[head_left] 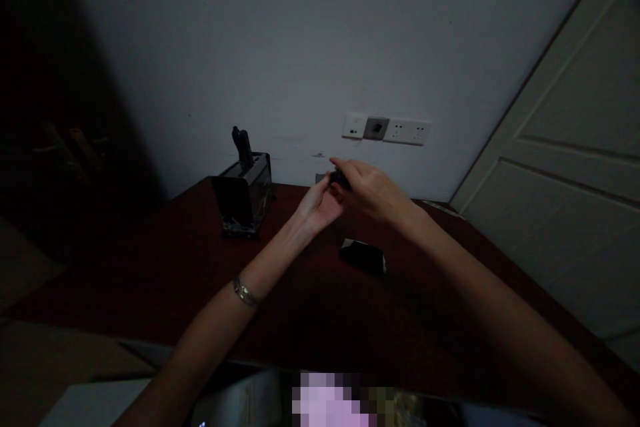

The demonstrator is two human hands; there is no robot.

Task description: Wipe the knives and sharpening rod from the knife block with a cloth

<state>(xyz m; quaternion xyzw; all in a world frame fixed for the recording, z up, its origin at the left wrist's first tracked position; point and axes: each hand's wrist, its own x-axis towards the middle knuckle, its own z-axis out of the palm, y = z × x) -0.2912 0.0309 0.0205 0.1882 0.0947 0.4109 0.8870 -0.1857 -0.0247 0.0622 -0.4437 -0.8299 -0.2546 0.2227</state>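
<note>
1. My left hand (320,203) and right hand (373,190) meet above the far edge of the dark red surface (165,267), and both sets of fingers pinch 1 small dark object (340,179) between them; the light is too dim to tell what it is.
2. The object is lifted off the surface and held in both hands, so the handling looks underway, not finished.
3. A dark flat item (363,255) lies on the surface just below my hands, untouched.
4. A knife block (245,197) with 1 dark handle stands near the far left corner, well apart from my hands.
5. A wall socket strip (387,129) sits behind. Nothing blocks my hands.
</note>
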